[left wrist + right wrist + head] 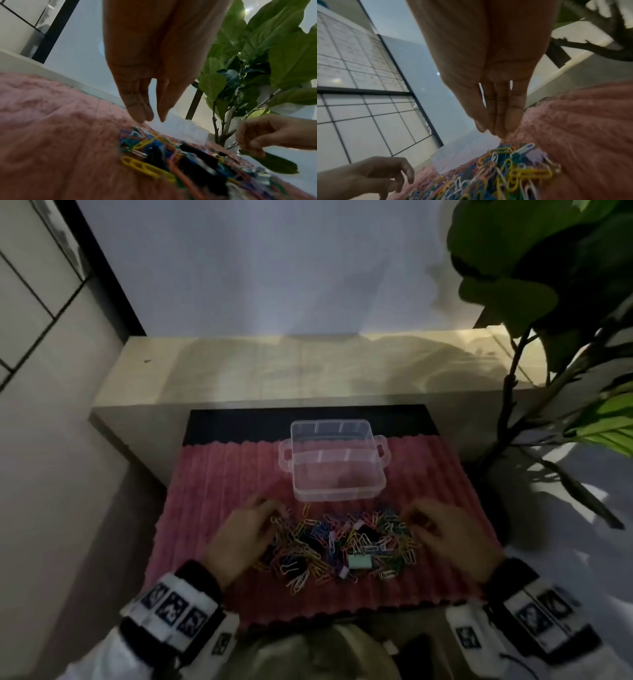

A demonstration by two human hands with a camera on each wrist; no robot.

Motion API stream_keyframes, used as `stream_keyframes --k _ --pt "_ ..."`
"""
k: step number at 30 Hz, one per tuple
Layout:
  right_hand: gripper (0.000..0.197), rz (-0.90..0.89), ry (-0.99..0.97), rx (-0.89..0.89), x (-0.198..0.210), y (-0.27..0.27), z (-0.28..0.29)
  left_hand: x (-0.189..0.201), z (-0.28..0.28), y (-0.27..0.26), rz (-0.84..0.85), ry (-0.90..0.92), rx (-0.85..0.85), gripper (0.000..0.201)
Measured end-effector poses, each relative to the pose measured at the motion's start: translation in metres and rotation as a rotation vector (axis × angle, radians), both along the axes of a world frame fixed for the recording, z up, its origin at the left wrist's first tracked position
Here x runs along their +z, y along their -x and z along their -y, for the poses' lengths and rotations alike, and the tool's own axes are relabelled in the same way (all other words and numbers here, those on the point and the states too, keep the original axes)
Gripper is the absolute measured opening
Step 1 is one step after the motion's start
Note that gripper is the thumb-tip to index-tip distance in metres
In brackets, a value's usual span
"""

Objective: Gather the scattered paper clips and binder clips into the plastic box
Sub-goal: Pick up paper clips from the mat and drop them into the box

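A clear plastic box [337,460] stands without a lid at the far middle of a pink ribbed mat [212,491]. Just in front of it lies a heap of coloured paper clips [337,542], mixed with black binder clips [368,534] and a pale green binder clip [359,562]. My left hand [274,515] sits at the heap's left edge and my right hand [411,518] at its right edge. In the wrist views the left hand [150,119] and right hand [493,129] point down with straight fingers and hold nothing. The paper clips [154,146] [513,169] lie just under the fingertips.
A low pale ledge [308,368] runs behind the mat against a wall. A large leafy plant [548,285] stands at the right, its stem [510,405] close to the mat's right edge. Tiled wall is at the left.
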State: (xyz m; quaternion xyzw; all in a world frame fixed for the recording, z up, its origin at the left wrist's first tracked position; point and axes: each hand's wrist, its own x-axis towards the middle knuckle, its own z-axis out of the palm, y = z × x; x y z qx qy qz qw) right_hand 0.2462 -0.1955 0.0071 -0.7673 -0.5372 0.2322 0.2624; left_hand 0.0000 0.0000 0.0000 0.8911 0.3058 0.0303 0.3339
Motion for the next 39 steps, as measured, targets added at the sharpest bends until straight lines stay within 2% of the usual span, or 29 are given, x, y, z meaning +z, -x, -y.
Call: stream_keyframes --k 3,6,10,17,21,23,27,29,31,33,39 --pt "0.031 0.132 0.148 0.154 -0.005 -0.013 -0.012 -0.011 -0.012 -0.002 -0.129 -0.097 -0.046 0.034" --pt "0.050 0.201 0.283 0.268 -0.013 -0.019 -0.016 -0.019 -0.015 -0.004 -0.229 -0.107 -0.103 0.045" --pt "0.062 0.269 0.370 0.340 -0.022 -0.022 -0.025 -0.018 -0.014 -0.016 -0.251 -0.130 -0.084 0.041" --pt "0.040 0.174 0.267 0.265 -0.031 -0.014 -0.046 -0.015 -0.016 -0.032 -0.245 -0.124 -0.087 0.022" --pt "0.026 0.113 0.179 0.181 -0.029 -0.020 -0.049 -0.008 -0.019 -0.030 -0.123 -0.051 -0.016 0.011" --pt "0.020 0.081 0.124 0.131 -0.025 -0.022 -0.047 -0.003 -0.016 -0.028 -0.045 -0.051 0.019 0.013" --pt "0.021 -0.019 0.053 0.038 -0.020 -0.019 -0.044 0.003 -0.007 -0.027 0.087 -0.017 0.044 0.012" --pt "0.018 -0.065 0.006 0.007 -0.016 -0.017 -0.043 0.005 -0.001 -0.031 0.113 0.088 0.041 0.010" --pt "0.017 -0.119 -0.032 0.003 -0.012 -0.015 -0.042 0.006 0.002 -0.037 0.146 0.266 0.042 0.011" --pt "0.018 -0.160 -0.046 0.003 -0.009 -0.015 -0.043 0.007 0.003 -0.044 0.156 0.343 0.045 0.010" --pt "0.017 -0.207 0.014 0.011 -0.006 -0.015 -0.046 0.014 0.005 -0.065 0.172 0.232 0.021 0.010"
